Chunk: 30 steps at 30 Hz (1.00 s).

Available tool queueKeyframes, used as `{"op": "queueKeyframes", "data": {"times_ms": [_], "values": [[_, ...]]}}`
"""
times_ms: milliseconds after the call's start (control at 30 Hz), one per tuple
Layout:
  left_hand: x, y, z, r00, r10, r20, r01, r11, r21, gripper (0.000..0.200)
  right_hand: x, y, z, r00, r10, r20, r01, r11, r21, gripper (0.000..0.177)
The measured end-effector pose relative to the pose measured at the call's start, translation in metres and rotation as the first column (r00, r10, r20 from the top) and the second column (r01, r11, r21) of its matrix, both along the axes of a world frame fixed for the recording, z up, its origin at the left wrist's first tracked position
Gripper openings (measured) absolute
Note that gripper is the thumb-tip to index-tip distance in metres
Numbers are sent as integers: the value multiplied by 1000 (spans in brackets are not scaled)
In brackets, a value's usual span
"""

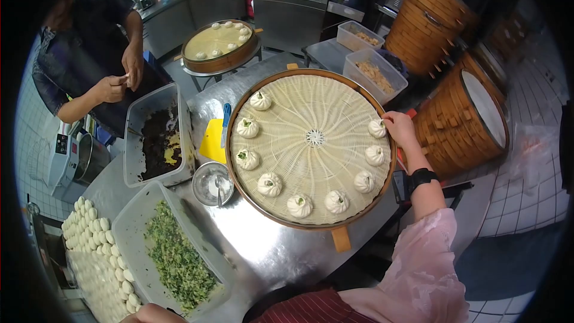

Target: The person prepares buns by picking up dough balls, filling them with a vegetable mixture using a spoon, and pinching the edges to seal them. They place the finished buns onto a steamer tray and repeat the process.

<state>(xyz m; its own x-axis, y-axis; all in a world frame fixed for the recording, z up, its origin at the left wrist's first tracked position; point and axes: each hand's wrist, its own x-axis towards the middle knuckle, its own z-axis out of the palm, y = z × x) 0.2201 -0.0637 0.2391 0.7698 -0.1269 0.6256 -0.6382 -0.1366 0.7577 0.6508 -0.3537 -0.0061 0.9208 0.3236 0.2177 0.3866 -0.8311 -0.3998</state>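
My right hand [399, 127] pinches the top of a pleated white bun [376, 128] at the right side of a round steamer tray [289, 66]. The bun rests on the woven mat. Several more pleated buns, some with green filling at the top, follow the tray's left, lower and right edges. Of my left hand [150, 313] only a part shows at the bottom edge, near the tub of chopped green filling [179, 257]; its fingers are hidden.
A tub of dark filling [160, 143], yellow scraper [213, 140] and small metal bowl [213, 183] stand left of the tray. Dough pieces [95, 233] lie lower left. A co-worker [89, 54] works upper left, near a second steamer [220, 48]. Stacked steamers [424, 24] stand right.
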Motion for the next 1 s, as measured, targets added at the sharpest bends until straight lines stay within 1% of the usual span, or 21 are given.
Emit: {"op": "queueKeyframes", "data": {"times_ms": [33, 67, 100, 167, 200, 267, 333, 467, 500, 533, 567, 633, 700, 767, 800, 867, 900, 933, 1000], "values": [[3, -7, 4, 992, 110, -54, -112, 993, -29, 42, -2, 1, 4, 999, 31, 34, -29, 998, -62, 18], [1, -5, 3, 992, 114, -56, -116, 993, -30, 42, -3, 3, 7, 996, 64, 65, -56, 991, -125, 16], [-2, -1, 1, 993, 101, -60, -102, 995, -20, 43, -4, 3, 8, 996, 68, 63, -60, 990, -125, 16], [-5, 2, 0, 994, 88, -65, -89, 996, -10, 43, -4, 3, 10, 980, 165, 114, -143, 973, -181, 13], [-3, 2, 1, 994, 84, -64, -83, 997, 7, 43, -4, 3, 11, 980, 165, 113, -143, 973, -182, 13], [0, 0, 1, 995, 79, -62, -78, 997, 23, 43, -4, 5, 14, 959, 247, 137, -206, 943, -261, 10], [2, -2, 1, 995, 79, -67, -81, 997, -20, 43, -1, 5, 11, 951, 271, 151, -221, 934, -280, 10], [0, 4, -1, 990, 97, -103, -99, 995, -14, 42, 10, 7, 8, 930, 340, 143, -275, 897, -346, 8], [0, 13, -3, 996, 23, -85, -22, 1000, 18, 42, 15, 7, 7, 929, 342, 140, -278, 896, -345, 8], [1, 17, -5, 996, -53, -70, 56, 997, 50, 41, 19, 6, 6, 900, 410, 148, -330, 863, -383, 8], [-2, 15, -4, 996, -52, -72, 55, 997, 48, 41, 21, 5, 4, 866, 476, 153, -378, 824, -422, 8], [0, 3, 3, 981, 86, -176, -92, 995, -26, 40, 19, 7, 7, 853, 498, 154, -397, 812, -428, 7], [0, 5, 2, 978, 85, -190, -93, 995, -34, 41, 17, 11, 11, 838, 522, 156, -417, 799, -434, 6], [1, 6, 1, 975, 84, -205, -94, 995, -40, 41, 14, 15, 13, 856, 499, 134, -419, 823, -384, 7], [3, 7, 1, 977, 81, -196, -90, 995, -39, 42, 15, 15, 12, 856, 500, 132, -420, 821, -385, 7], [6, 6, -2, 978, 79, -192, -88, 995, -38, 42, 18, 15, 11, 830, 543, 126, -442, 778, -446, 5], [7, 5, -5, 984, 95, -153, -103, 994, -45, 42, 21, 15, 10, 830, 544, 123, -444, 777, -446, 5], [7, 5, -7, 987, 111, -113, -117, 992, -53, 42, 23, 15, 9, 832, 546, 100, -441, 758, -481, 6], [5, 5, -3, 982, 114, -149, -123, 991, -49, 43, 24, 15, 8, 833, 548, 74, -438, 735, -517, 8]]}}
